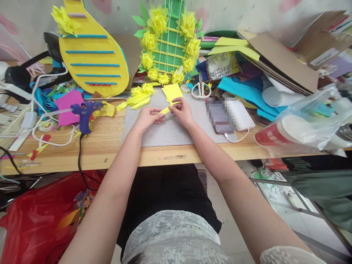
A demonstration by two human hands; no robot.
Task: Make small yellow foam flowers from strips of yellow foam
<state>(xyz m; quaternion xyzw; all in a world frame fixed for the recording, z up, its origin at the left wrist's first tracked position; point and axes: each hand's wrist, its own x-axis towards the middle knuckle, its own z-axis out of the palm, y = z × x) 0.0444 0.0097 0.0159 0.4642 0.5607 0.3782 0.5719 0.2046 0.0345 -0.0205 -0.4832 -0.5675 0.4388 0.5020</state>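
A narrow yellow paper strip (pixel 165 110) is pinched between my two hands above the grey cutting mat (pixel 154 136). My left hand (pixel 150 118) grips its left end between closed fingers. At the other end, my right hand (pixel 182 111) holds it with thumb and bent fingers. Just behind lies a stack of yellow paper sheets (pixel 172 90). To the left of it sit folded yellow paper pieces and small flowers (pixel 140 96). White-handled scissors (pixel 201 90) rest on the mat's far right side.
A blue glue gun (pixel 85 113) stands at left, its cord hanging over the table edge. A phone (pixel 220 115) and a white power bank (pixel 238 113) lie at right, near a red paper cup (pixel 271 134). Behind stand a yellow lute-shaped cutout (pixel 93 58) and a green flower-trimmed one (pixel 170 51).
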